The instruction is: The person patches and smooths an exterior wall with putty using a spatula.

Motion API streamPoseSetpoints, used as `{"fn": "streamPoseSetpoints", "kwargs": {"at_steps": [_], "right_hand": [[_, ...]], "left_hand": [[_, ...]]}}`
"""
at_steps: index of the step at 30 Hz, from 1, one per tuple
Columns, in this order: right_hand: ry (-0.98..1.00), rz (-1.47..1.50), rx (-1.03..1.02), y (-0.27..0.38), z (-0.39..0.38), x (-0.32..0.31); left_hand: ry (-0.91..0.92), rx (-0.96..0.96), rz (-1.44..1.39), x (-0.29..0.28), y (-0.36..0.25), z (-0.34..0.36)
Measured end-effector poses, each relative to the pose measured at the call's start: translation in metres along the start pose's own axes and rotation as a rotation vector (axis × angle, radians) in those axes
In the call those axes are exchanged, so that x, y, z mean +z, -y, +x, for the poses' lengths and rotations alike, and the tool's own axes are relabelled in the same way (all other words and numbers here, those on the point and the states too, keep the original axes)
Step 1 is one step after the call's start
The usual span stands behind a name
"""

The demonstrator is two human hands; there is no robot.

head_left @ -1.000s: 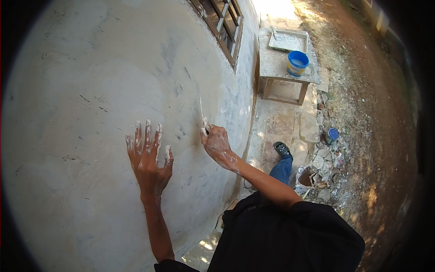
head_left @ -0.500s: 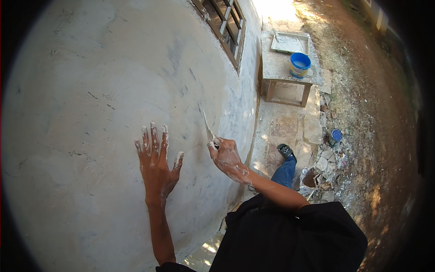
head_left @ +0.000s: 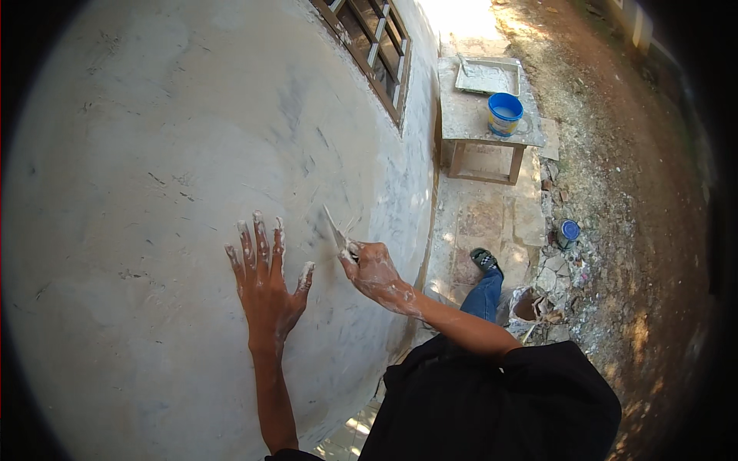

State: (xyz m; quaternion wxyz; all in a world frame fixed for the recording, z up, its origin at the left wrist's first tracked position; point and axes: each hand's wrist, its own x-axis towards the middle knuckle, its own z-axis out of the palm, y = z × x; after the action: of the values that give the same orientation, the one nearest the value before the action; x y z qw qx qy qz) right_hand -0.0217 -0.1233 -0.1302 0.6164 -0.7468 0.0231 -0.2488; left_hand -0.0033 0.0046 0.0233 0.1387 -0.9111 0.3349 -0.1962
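My left hand point(head_left: 273, 300) has its fingers spread against the pale, patchy plastered wall point(head_left: 154, 323), white paste coating the fingertips. To its right, my right hand point(head_left: 372, 273) grips a putty knife point(head_left: 334, 227) by the handle, mostly hidden in the fingers. The metal blade lies at the wall, angled up-left over a darker scuffed patch. White paste also smears the right hand and wrist.
A barred window point(head_left: 369, 50) is at upper middle. Beside the wall stands a low table point(head_left: 461, 123) bearing a tray point(head_left: 488, 77) and blue bucket point(head_left: 503, 113). A lidded can point(head_left: 569, 234) and rubble point(head_left: 553, 269) edge the paving, beyond my foot point(head_left: 484, 261).
My right hand has gone down since a second ago, and the blade has tilted further left and moved lower on the wall. My left hand sits slightly right of where it was.
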Motion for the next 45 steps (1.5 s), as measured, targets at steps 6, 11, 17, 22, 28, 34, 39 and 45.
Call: {"fn": "streamPoseSetpoints", "kwargs": {"at_steps": [6, 11, 17, 22, 28, 34, 39, 45], "right_hand": [[-0.253, -0.248, 0.036, -0.051, 0.116, -0.008], [0.091, -0.271, -0.259, -0.013, 0.095, 0.043], [0.113, -0.037, -0.344, -0.021, 0.036, -0.004], [-0.235, -0.2, -0.061, -0.054, 0.128, -0.049], [0.01, -0.262, -0.245, -0.056, 0.133, 0.016], [0.043, -0.045, -0.375, -0.028, 0.044, 0.006], [-0.293, -0.15, -0.136, -0.041, 0.096, -0.051], [-0.047, -0.241, -0.006, -0.091, 0.092, 0.027]], "left_hand": [[-0.013, 0.025, -0.003, 0.001, -0.004, 0.005], [-0.019, -0.021, 0.012, 0.0, -0.001, 0.004], [-0.041, -0.072, -0.013, 0.003, 0.001, -0.002], [-0.035, -0.064, -0.021, -0.002, -0.007, 0.004], [-0.007, -0.074, -0.041, 0.002, -0.005, 0.005], [0.005, -0.086, -0.038, 0.003, -0.007, 0.009], [-0.003, -0.097, -0.042, 0.001, -0.011, 0.011], [0.001, -0.085, -0.039, 0.0, -0.007, 0.012]]}}
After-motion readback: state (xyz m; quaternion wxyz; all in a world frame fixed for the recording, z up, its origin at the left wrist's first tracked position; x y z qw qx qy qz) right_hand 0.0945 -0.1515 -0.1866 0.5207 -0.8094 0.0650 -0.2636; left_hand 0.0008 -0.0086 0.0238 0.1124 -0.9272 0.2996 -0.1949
